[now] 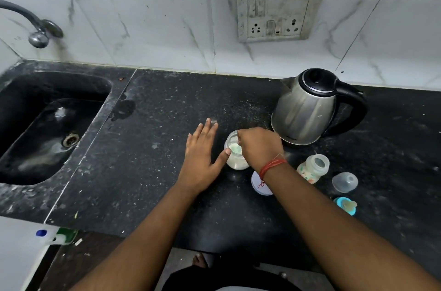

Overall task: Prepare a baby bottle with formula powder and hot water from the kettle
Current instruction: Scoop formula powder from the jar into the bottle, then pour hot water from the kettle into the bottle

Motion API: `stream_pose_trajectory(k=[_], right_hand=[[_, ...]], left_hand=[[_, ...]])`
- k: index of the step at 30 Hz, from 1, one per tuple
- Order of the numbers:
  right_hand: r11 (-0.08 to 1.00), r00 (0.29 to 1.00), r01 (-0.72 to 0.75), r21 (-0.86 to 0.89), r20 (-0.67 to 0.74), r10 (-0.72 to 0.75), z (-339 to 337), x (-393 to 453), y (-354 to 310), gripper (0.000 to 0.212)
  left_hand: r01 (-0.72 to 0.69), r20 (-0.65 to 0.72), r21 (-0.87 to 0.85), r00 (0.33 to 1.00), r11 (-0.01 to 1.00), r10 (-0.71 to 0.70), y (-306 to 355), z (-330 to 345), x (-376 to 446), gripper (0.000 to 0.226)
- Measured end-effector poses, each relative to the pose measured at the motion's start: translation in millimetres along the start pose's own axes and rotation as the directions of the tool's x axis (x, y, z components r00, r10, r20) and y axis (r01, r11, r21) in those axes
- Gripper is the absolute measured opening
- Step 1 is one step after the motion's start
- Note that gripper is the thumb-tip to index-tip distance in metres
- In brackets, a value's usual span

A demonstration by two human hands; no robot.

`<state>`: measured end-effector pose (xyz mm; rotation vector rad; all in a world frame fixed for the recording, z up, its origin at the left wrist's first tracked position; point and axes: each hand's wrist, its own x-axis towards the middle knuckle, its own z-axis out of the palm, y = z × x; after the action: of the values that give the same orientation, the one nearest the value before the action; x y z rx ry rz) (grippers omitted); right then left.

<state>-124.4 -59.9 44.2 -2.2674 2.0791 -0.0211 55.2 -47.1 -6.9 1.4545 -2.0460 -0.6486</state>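
Observation:
A small glass jar of white formula powder (pixel 235 160) stands open on the black counter. My right hand (pixel 259 146) is over its mouth, fingers closed on a pale green scoop (pixel 235 147) dipped into the powder. My left hand (pixel 201 152) lies flat and open beside the jar, thumb tip touching its side. The jar's white lid (pixel 256 187) lies under my right wrist. The open baby bottle (pixel 313 167) stands to the right. Its clear cap (pixel 344 182) and blue-ringed teat (pixel 346 205) lie further right. The steel kettle (pixel 307 107) stands behind.
A black sink (pixel 47 123) with a tap (pixel 35 28) fills the left side. A wall socket panel (pixel 278 12) sits above the kettle. A bottle with a blue cap (pixel 56 235) lies below the counter's front edge, at the left.

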Motion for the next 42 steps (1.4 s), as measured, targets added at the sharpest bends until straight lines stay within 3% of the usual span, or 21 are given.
stream_pose_trajectory(k=[4,11,18,24,26,31,36,42], right_hand=[[1.000,1.000,0.000,0.020,-0.028,0.001,-3.9,-3.5,-1.6,0.017],[0.961,0.956,-0.001,0.276,-0.281,0.081,-20.2,-25.2,16.5,0.022],[0.866,0.798,-0.034,0.499,-0.508,0.324,-58.1,-65.4,71.8,0.023],[0.798,0.655,-0.078,0.598,-0.573,0.493,-62.2,-97.0,149.2,0.029],[0.782,0.664,-0.095,0.616,-0.546,0.511,-58.7,-104.6,174.6,0.036],[0.736,0.798,-0.134,0.663,-0.368,0.477,-46.1,-105.5,219.0,0.053],[0.656,0.872,-0.164,0.737,-0.202,0.445,-38.5,-87.6,240.1,0.064],[0.559,0.919,-0.197,0.806,-0.048,0.392,-46.5,-45.7,252.4,0.066]], left_hand=[[-0.005,-0.001,-0.022,1.000,1.000,0.005,0.0,2.5,2.5,0.086],[-0.119,-0.117,-0.050,0.987,0.992,0.112,20.2,-1.1,11.9,0.078],[-0.354,-0.178,-0.017,0.921,0.935,0.346,78.9,5.9,24.7,0.073],[-0.404,-0.106,-0.057,0.912,0.913,0.397,128.7,43.6,26.5,0.077],[-0.394,-0.068,-0.066,0.918,0.917,0.390,137.1,61.2,23.2,0.081],[-0.309,0.019,-0.084,0.950,0.947,0.312,146.9,100.6,7.9,0.093],[-0.066,0.147,-0.227,0.984,0.972,0.101,154.1,129.1,-0.5,0.108],[0.101,0.314,-0.214,0.949,0.972,-0.030,154.2,148.0,7.9,0.111]])
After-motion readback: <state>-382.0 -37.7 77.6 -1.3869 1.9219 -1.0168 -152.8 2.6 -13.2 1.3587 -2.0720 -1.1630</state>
